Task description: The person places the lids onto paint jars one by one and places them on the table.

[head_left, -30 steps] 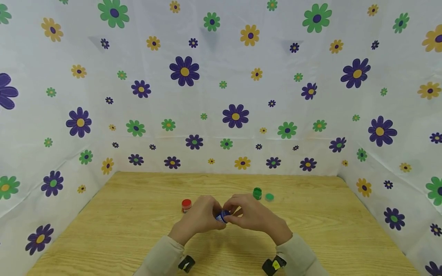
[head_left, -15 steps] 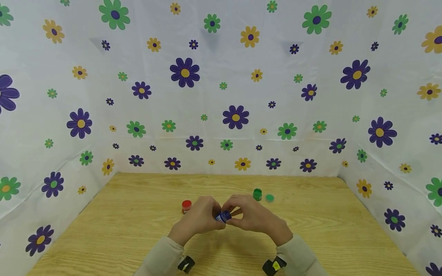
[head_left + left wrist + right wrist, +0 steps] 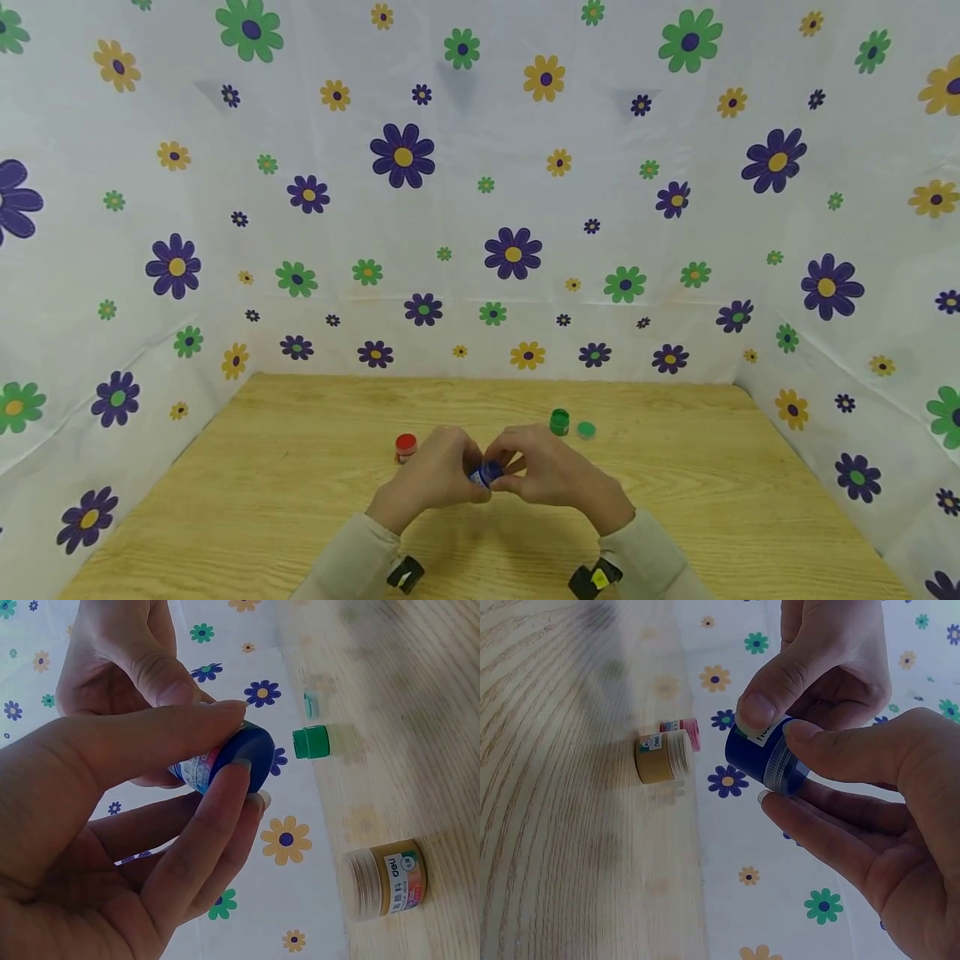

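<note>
A small blue paint jar point(image 3: 482, 476) is held tilted above the table between both hands. My left hand point(image 3: 431, 471) grips its body, thumb and fingers against the blue side point(image 3: 251, 754). At the other end, the thumb and fingers of my right hand point(image 3: 551, 467) pinch the clear ridged lid point(image 3: 781, 772), which is still on the jar in the right wrist view. Behind the right hand stands a green jar point(image 3: 559, 422) with no lid on it. Its round green lid point(image 3: 586, 430) lies just to the right.
A red-lidded jar point(image 3: 406, 447) stands just beyond the left hand. An ochre-yellow jar with a clear lid point(image 3: 401, 877) stands on the wooden table point(image 3: 300, 433), hidden in the head view. White flowered cloth point(image 3: 450, 225) encloses the table's back and sides.
The right hand's fingers shift slightly around the lid end of the blue jar. The left hand keeps its grip, and the other jars stay put.
</note>
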The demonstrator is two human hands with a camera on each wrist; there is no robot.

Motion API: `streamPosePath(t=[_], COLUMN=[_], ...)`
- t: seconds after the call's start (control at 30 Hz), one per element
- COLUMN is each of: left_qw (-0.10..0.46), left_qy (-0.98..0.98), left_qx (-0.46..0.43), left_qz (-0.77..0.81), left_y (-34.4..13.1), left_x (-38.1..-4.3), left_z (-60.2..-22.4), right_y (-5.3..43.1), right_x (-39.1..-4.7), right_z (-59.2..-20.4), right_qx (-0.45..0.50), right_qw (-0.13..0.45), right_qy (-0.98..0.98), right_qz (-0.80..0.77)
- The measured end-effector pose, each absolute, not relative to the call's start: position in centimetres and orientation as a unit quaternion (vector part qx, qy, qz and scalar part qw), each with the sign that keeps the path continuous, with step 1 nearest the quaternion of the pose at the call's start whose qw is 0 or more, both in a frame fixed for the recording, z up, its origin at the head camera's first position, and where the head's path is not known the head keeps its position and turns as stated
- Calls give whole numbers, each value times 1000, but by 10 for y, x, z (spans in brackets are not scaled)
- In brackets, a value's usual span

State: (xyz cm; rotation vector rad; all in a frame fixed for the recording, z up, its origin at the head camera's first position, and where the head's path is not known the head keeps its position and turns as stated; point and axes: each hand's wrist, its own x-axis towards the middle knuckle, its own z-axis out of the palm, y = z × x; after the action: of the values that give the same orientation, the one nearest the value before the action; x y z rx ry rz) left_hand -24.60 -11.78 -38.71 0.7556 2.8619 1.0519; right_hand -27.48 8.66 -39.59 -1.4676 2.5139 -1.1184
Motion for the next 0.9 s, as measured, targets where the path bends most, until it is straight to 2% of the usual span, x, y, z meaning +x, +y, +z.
streamPosePath(t=[0.7, 0.9], left_qw=[-18, -31], left_qy=[914, 914], left_qx=[237, 236], left_qz=[328, 329], left_y=[-116, -115], left_x=[-249, -250], left_z=[-389, -391], right_y=[85, 86], right_x=[-272, -275], right_z=[-394, -392], right_qx=[-472, -458], right_qw=[-41, -24], right_qy=[821, 828], right_qz=[-318, -323])
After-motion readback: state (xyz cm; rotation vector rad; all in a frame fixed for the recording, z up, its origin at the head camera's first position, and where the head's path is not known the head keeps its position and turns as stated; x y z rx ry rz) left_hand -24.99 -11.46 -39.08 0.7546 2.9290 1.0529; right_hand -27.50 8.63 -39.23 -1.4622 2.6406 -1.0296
